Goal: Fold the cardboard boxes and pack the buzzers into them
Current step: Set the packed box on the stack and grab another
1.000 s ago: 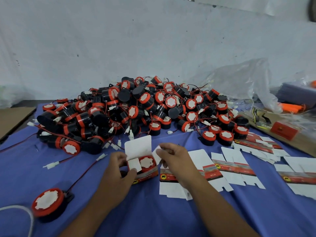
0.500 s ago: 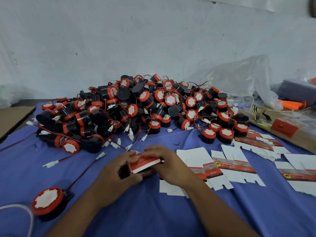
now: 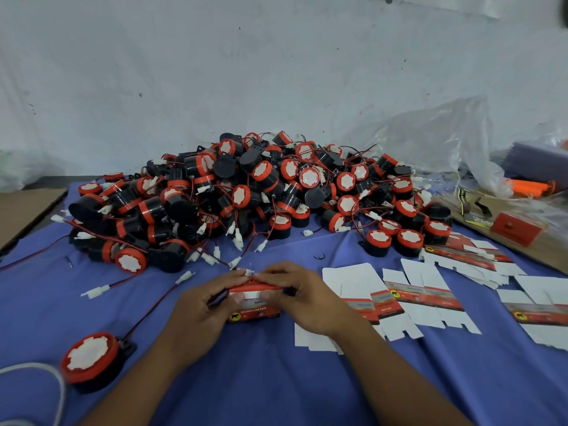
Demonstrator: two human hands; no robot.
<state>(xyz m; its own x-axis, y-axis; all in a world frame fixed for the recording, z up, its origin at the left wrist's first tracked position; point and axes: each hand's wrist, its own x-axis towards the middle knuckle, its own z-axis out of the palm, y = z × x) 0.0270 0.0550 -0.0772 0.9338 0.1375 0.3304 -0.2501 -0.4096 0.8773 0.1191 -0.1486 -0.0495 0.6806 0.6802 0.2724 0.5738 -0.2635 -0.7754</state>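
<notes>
The left hand (image 3: 199, 305) and the right hand (image 3: 307, 299) each curl their grip tight round one end of the small red-and-white cardboard box (image 3: 255, 309), which sits between them. Its lid looks nearly shut. Next, I think, press the flap in and put the box down gently.

Left hand (image 3: 203, 305) and right hand (image 3: 304, 299) side by side, forearms converging; fingers curled over, thumbs pressing front of small box (image 3: 255, 313).
</notes>
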